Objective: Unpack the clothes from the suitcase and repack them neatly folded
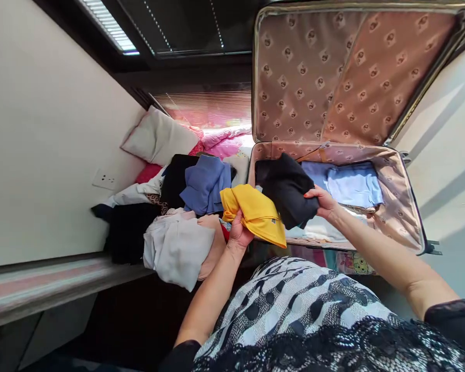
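My left hand [239, 231] is closed on a folded yellow garment [256, 211], held up at the near left corner of the open suitcase [401, 206]. My right hand [322, 201] grips a folded black garment [287, 188] and holds it over the suitcase's left part. Inside the suitcase, to the right of the black garment, lie folded light blue clothes [352, 185] on top of pale ones.
The suitcase lid [325, 72] stands open against the wall. Left of the case, a pile of clothes covers the bed: a blue garment [205, 183], black ones [129, 230], and white and beige ones [178, 248]. A white pillow [158, 137] and pink bedding lie behind.
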Demonstrator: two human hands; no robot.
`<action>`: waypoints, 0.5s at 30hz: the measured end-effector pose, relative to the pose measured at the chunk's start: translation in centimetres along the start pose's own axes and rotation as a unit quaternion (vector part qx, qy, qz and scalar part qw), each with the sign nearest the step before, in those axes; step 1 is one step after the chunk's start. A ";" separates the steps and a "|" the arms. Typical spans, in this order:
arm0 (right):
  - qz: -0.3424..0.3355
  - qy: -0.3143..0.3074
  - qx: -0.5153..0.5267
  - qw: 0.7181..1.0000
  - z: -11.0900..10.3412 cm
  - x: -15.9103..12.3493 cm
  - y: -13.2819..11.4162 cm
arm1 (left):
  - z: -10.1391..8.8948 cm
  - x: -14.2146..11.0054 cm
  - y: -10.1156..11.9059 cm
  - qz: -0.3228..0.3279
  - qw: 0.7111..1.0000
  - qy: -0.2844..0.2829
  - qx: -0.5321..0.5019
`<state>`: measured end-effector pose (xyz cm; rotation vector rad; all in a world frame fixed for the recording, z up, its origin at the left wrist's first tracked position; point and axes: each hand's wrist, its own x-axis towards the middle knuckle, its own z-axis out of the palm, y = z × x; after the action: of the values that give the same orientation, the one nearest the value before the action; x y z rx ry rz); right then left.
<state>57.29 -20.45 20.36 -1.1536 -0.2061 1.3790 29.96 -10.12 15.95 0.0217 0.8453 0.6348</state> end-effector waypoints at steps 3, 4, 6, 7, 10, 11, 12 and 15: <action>0.017 0.037 -0.036 0.999 -6.9 -0.3 -1.9 | -0.1 0.5 -0.5 0.012 1.000 -0.007 -0.007; 0.029 0.036 -0.054 0.997 -8.8 -0.3 -2.6 | -0.3 0.5 -0.4 0.019 1.000 -0.008 -0.015; 0.054 0.017 -0.093 0.994 -11.9 0.1 -3.9 | -0.7 0.3 0.0 0.034 0.999 -0.007 -0.040; 0.063 0.003 -0.112 0.992 -13.2 0.4 -4.5 | -1.1 0.2 0.2 0.041 0.998 -0.009 -0.051; 0.071 -0.048 -0.159 0.984 -16.6 2.0 -6.0 | -2.5 -0.5 0.6 0.052 0.996 -0.050 -0.052; 0.070 -0.066 -0.172 0.980 -17.6 2.8 -6.5 | -3.1 -0.8 0.5 0.052 0.995 -0.074 -0.047; 0.068 -0.082 -0.184 0.977 -18.6 3.8 -7.1 | -3.7 -1.1 0.4 0.051 0.993 -0.098 -0.043; 0.060 -0.086 -0.265 0.959 -21.3 7.5 -8.8 | -5.1 -2.3 -0.3 0.051 0.986 -0.153 -0.041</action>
<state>80.18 -23.22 12.86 -1.5015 -0.6713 1.5832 25.38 -12.74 13.97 0.0858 0.5231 0.7400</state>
